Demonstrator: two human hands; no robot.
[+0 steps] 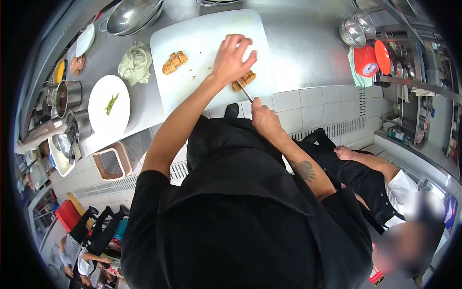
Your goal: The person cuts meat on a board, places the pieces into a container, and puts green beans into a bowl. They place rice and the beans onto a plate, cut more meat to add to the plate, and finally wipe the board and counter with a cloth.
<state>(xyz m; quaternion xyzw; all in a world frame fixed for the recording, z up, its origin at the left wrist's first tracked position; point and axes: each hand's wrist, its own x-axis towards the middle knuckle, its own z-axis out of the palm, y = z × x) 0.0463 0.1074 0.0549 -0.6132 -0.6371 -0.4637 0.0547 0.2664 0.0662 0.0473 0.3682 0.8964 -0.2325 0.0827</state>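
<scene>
My right hand (265, 117) grips a knife (246, 92) by its handle at the near edge of the white cutting board (216, 26). The blade points up and left, against browned, sliced food (249, 77) near the board's right side. Over the board, just above that food, is my left hand (234, 59), its fingers spread and nothing seen in them. A second row of browned slices (174, 63) lies on the board's left part, with small crumbs between the two.
Left of the board are a crumpled cloth (135, 63) and a white plate (109, 123) with green stalks. A metal strainer (132, 18) stands behind. Right are a red scale (365, 61) and metal bowls (352, 33). A co-worker (361, 168) is close on my right.
</scene>
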